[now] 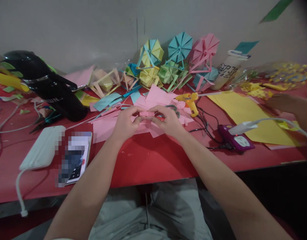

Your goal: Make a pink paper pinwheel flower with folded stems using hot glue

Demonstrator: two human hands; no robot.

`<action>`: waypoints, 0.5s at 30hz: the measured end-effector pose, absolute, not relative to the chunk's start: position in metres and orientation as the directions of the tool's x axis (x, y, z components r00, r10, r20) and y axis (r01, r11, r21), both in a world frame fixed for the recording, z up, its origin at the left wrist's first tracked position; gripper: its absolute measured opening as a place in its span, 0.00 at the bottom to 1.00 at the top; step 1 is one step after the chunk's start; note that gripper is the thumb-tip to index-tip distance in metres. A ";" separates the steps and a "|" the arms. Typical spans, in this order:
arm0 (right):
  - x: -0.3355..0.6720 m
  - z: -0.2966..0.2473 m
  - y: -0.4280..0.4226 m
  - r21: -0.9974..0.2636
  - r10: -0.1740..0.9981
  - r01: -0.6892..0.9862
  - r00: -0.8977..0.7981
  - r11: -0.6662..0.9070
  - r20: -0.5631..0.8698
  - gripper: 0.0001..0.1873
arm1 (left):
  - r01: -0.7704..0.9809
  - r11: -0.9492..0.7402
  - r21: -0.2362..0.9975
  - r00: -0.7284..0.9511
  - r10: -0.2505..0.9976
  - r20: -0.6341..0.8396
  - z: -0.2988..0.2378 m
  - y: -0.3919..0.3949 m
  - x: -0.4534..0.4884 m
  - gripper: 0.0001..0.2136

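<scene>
Between my two hands is a small folded piece of pink paper [146,114], pinched at both ends. My left hand [127,122] closes on its left end with thumb and fingers. On its right end my right hand [166,120] is closed the same way. The fingers cover much of the piece. Loose pink paper sheets [157,95] lie behind and under the hands on the red table [153,160]. A pair of scissors with dark handles [174,108] lies partly hidden behind my right hand. Just right of it rests a yellow glue gun [190,101].
Folded paper lanterns [180,47] line the wall. A black bottle [57,90], white power bank [43,146] and phone [77,156] lie left. Right are a purple power strip [236,139], yellow paper [253,116], a drink cup [226,71] and another person's arm [291,106].
</scene>
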State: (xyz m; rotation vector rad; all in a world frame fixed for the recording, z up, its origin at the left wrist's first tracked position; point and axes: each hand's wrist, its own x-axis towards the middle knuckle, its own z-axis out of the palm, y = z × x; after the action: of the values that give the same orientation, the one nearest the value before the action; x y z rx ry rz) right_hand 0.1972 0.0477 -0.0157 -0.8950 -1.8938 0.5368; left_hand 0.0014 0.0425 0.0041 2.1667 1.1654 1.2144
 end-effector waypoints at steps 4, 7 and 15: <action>0.198 -0.017 0.048 -0.684 0.777 0.368 -0.265 0.629 0.572 0.13 | 0.419 -0.557 0.717 0.275 0.830 0.485 0.001 0.045 -0.001 0.07; 0.199 -0.017 0.048 -0.670 0.764 0.368 -0.282 0.645 0.580 0.12 | 0.401 -0.546 0.735 0.275 0.838 0.472 0.001 0.045 -0.001 0.08; 0.202 -0.017 0.051 -0.661 0.760 0.375 -0.344 0.650 0.552 0.10 | 0.396 -0.521 0.756 0.291 0.852 0.434 0.005 0.042 0.001 0.11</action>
State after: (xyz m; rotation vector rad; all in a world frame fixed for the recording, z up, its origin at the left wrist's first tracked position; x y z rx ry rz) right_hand 0.2022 0.0506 -0.0171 -0.8879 -1.9581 0.5337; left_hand 0.0013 0.0420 0.0046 2.0492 1.1119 1.1622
